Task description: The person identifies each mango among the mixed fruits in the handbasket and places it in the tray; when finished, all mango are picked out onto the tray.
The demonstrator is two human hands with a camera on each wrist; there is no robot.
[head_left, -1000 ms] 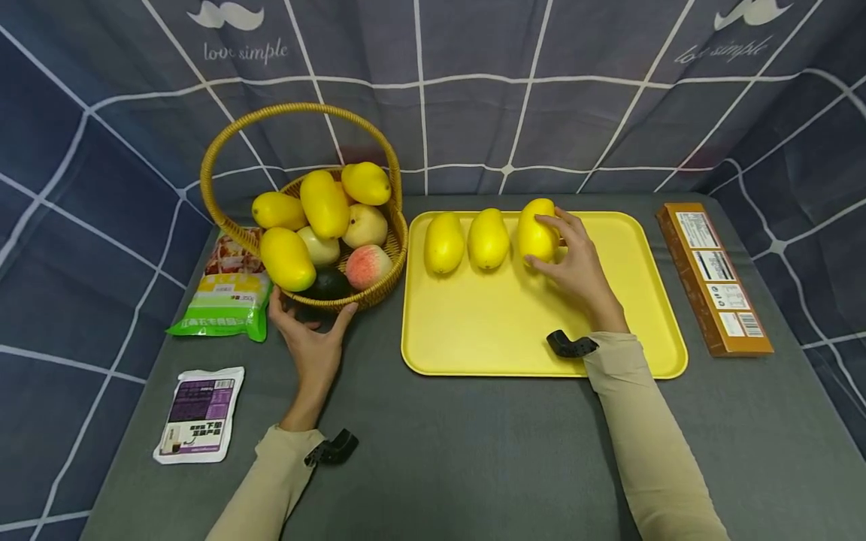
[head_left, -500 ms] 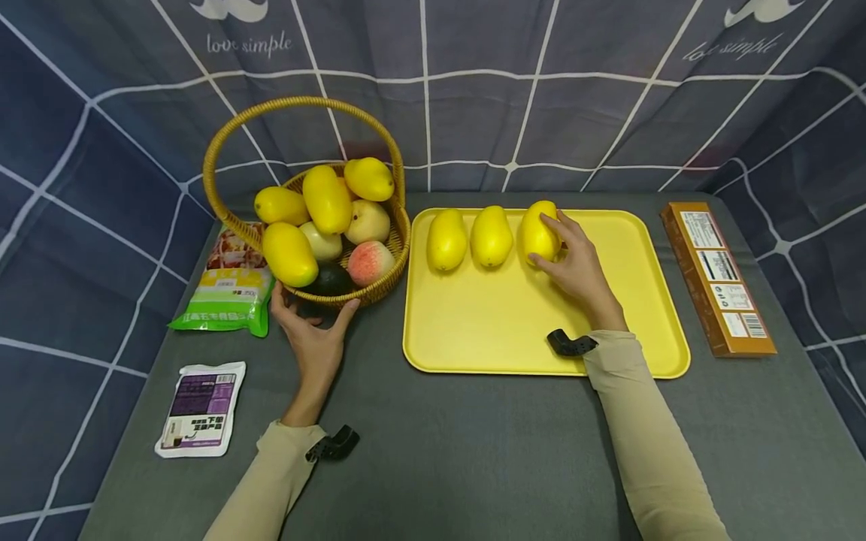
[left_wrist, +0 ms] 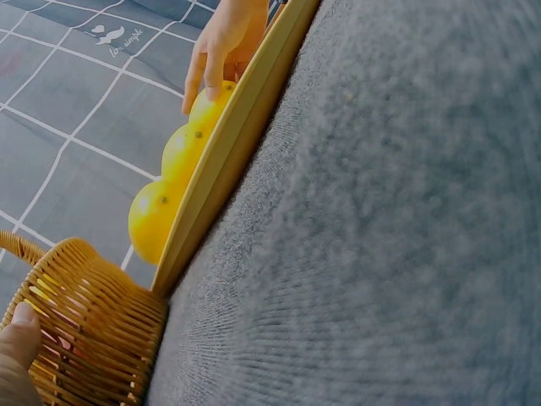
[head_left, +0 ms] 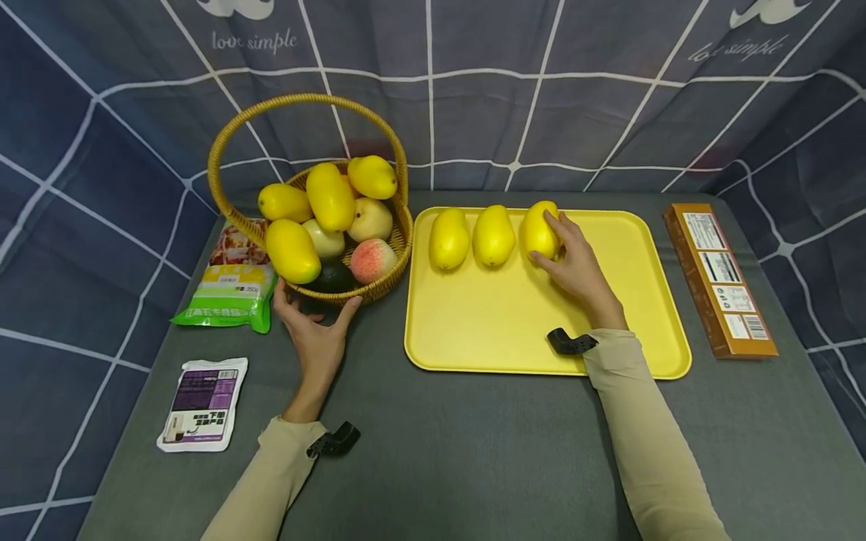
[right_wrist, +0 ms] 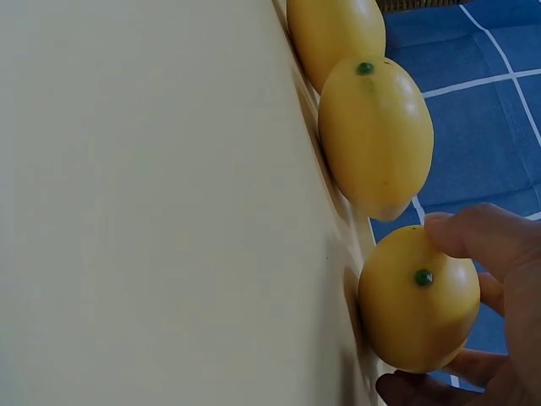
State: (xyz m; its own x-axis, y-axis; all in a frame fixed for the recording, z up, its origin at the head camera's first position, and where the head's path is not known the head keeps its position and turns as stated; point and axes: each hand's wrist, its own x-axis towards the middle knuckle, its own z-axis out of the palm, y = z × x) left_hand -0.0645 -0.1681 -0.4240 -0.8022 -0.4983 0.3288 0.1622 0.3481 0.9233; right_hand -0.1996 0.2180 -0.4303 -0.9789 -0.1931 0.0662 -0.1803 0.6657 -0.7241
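My right hand (head_left: 578,267) holds a yellow mango (head_left: 540,231) at the far right of a row on the yellow tray (head_left: 494,330). In the right wrist view its thumb (right_wrist: 486,237) lies on top of the mango and the fingers reach round the far side. Two more mangoes, a middle one (head_left: 494,236) and a left one (head_left: 449,238), lie beside it. My left hand (head_left: 314,342) grips the near side of a wicker basket (head_left: 399,263), thumb and fingers spread round it. The basket bears several mangoes (head_left: 292,252), a peach (head_left: 373,261) and a dark green fruit (head_left: 333,277).
A green and yellow food packet (head_left: 230,297) lies left of the basket, partly behind it. Nearer the front is a white and purple pouch (head_left: 203,406). A long brown box (head_left: 720,282) lies to the right of the tray. A checked cloth (head_left: 473,113) hangs behind the table.
The mango in the right hand has settled slightly lower towards the tray. The left hand stays on the basket. The whole head view has shifted a little.
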